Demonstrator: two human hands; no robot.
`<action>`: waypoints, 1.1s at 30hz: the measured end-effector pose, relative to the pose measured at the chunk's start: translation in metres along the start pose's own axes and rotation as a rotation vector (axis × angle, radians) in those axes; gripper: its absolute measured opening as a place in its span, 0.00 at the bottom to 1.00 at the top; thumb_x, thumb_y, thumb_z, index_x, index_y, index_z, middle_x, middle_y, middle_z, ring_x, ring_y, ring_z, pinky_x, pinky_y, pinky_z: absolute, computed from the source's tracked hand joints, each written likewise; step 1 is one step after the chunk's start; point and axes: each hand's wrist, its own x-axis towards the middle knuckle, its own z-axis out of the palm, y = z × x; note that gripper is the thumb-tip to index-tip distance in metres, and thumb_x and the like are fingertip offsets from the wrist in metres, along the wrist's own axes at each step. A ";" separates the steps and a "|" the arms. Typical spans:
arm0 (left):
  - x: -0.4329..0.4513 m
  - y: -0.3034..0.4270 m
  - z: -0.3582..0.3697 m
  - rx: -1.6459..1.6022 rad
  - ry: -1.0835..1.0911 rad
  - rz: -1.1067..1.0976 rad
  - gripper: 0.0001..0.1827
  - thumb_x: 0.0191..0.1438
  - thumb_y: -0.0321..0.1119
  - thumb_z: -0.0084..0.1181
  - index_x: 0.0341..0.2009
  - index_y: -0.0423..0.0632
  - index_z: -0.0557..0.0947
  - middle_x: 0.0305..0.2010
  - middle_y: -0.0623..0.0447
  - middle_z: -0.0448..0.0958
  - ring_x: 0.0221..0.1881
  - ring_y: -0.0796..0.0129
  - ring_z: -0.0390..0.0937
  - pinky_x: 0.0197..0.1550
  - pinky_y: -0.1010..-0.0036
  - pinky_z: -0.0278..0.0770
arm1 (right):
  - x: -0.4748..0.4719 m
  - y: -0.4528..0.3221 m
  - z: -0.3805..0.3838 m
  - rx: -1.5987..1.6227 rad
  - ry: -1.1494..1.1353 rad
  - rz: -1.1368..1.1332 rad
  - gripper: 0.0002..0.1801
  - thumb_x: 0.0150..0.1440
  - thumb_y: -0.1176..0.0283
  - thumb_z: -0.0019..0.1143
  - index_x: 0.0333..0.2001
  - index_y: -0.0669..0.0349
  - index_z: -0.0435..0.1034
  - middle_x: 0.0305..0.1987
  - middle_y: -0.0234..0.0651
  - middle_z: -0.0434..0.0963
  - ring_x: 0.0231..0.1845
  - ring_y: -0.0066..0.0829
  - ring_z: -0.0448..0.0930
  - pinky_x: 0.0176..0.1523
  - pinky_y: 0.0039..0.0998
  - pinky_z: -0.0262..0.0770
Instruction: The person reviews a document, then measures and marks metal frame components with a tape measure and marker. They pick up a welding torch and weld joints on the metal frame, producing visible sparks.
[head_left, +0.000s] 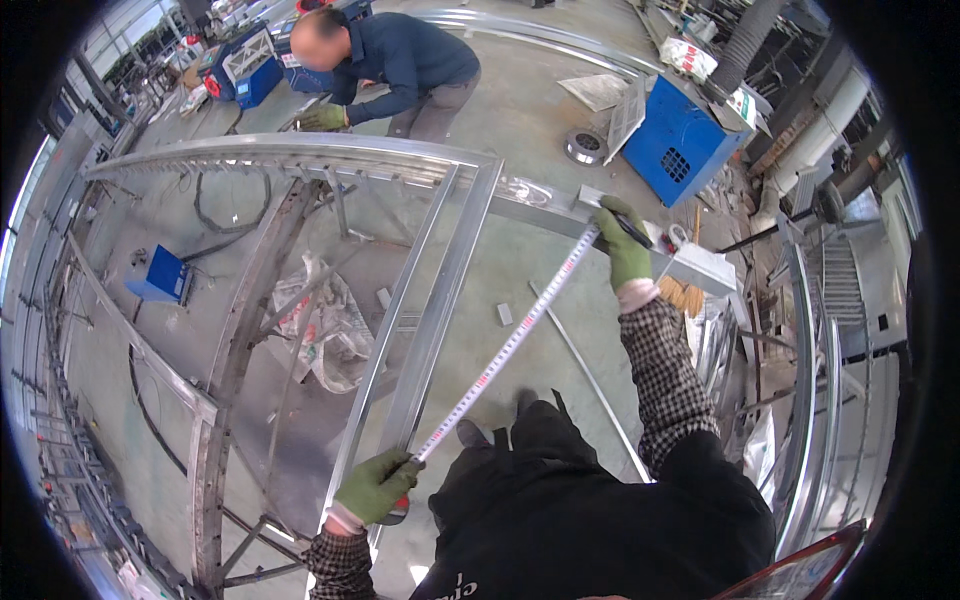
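Observation:
A white tape-measure blade (504, 351) is stretched slantwise between my two gloved hands, above the floor. My left hand (379, 486), in a green work glove, grips the tape measure's red and black case (397, 511) beside the long metal profile of the frame (420, 367). My right hand (624, 244) holds the blade's far end near a metal beam (544, 204). A black pen-like object (634, 230) is also in the right hand; its exact kind cannot be told. The right fingertips are close to a short metal block (592, 196) on the beam.
Across the frame a co-worker (409, 71) bends over the far rail (300, 146). A blue machine housing (679, 142) and a wire spool (585, 146) stand beyond the beam. On the floor lie a thin metal strip (589, 375), a white sack (322, 337) and a small block (504, 313).

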 end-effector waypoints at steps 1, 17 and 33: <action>0.002 0.006 0.001 -0.034 0.041 -0.025 0.18 0.68 0.40 0.58 0.53 0.39 0.84 0.35 0.54 0.82 0.36 0.76 0.77 0.41 0.77 0.75 | 0.021 0.009 0.012 -0.046 -0.061 -0.016 0.18 0.64 0.64 0.63 0.56 0.55 0.75 0.44 0.29 0.80 0.42 0.21 0.80 0.47 0.25 0.81; 0.095 0.090 0.020 -0.012 0.420 -0.184 0.16 0.65 0.38 0.56 0.48 0.38 0.85 0.30 0.50 0.83 0.29 0.69 0.79 0.34 0.72 0.76 | 0.205 0.118 0.134 -0.454 -0.427 -0.373 0.13 0.63 0.68 0.63 0.52 0.52 0.77 0.40 0.35 0.83 0.42 0.26 0.83 0.50 0.31 0.79; 0.082 0.102 0.022 0.155 0.454 -0.343 0.15 0.64 0.41 0.57 0.42 0.42 0.86 0.24 0.44 0.81 0.23 0.59 0.81 0.29 0.65 0.77 | 0.167 0.064 0.142 -0.464 -0.511 -0.554 0.14 0.66 0.72 0.60 0.54 0.64 0.76 0.41 0.36 0.84 0.41 0.22 0.81 0.48 0.26 0.79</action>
